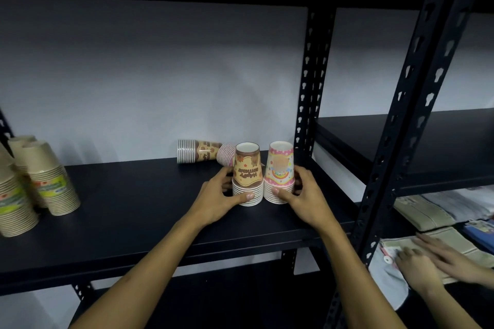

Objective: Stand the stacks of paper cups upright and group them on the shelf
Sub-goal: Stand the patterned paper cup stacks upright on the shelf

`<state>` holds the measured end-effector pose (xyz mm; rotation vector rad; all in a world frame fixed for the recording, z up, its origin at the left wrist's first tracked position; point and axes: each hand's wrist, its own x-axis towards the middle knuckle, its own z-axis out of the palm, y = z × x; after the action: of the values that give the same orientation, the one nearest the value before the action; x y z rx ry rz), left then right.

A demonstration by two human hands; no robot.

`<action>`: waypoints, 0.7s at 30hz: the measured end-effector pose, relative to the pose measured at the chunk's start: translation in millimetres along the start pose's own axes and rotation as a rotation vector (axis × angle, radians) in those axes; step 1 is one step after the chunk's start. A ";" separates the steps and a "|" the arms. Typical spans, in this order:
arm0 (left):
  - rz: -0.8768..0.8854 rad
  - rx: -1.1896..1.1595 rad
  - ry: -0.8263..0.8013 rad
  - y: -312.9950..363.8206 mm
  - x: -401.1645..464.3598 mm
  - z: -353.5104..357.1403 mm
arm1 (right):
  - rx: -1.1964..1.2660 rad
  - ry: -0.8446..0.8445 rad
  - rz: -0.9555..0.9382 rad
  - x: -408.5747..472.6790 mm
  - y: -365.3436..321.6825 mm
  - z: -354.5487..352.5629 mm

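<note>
Two stacks of paper cups stand rim-down, side by side, on the black shelf point(133, 211). My left hand point(222, 200) grips the brown-and-yellow stack point(247, 168) near its rims. My right hand point(302, 195) grips the pink stack point(280, 165) the same way. Behind them a second brown stack point(197, 154) lies on its side against the back wall, and a second pink stack point(226, 154) lies beside it, partly hidden by the standing brown stack.
Several upright stacks of tan cups point(50, 179) stand at the shelf's left end. Black slotted uprights point(311, 83) bound the shelf on the right. On a lower right shelf another person's hands point(438, 262) rest on folded cloth point(427, 214).
</note>
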<state>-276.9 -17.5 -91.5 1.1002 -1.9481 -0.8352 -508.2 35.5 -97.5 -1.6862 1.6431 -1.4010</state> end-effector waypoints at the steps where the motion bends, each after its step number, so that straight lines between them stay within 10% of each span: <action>1: -0.001 0.000 -0.001 0.5 -0.6 -0.1 | 0.010 -0.011 0.003 -0.3 -0.5 -1.1; 16: 0.005 0.024 -0.017 3.7 -4.3 0.1 | 0.040 -0.084 0.036 -2.3 0.8 -3.2; 21: -0.003 -0.028 0.066 0.3 -7.1 -7.0 | -0.038 0.179 -0.030 -12.3 -10.2 3.1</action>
<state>-268.6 -12.3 -89.6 1.1013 -1.8753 -0.8148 -498.1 48.0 -94.9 -1.6533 1.7569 -1.5850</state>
